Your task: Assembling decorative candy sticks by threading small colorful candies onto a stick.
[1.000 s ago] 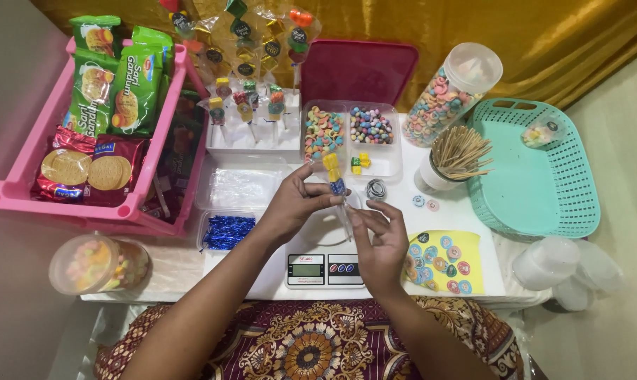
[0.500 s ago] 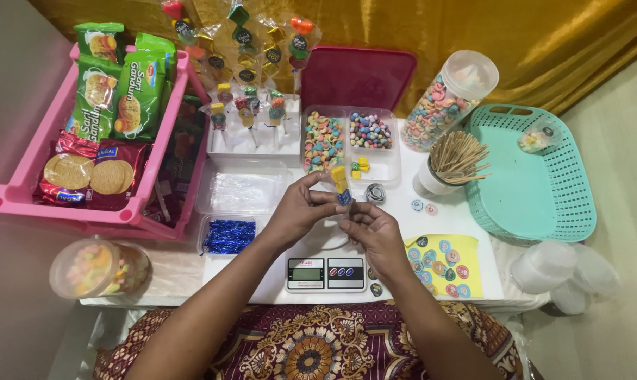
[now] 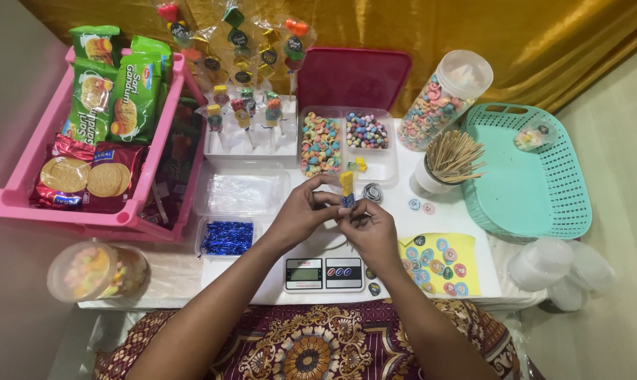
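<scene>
Mid-assembly of one candy pick: left hand and right hand both pinching small yellow candy piece with blue wrap at its base, held upright above digital scale near front edge of table. Finished wrapped picks already standing in white holder at back edge. Left to do, judging by stock: plenty of wooden sticks in cup, blue twist ties in tray, sticker sheet at front right mostly unused
</scene>
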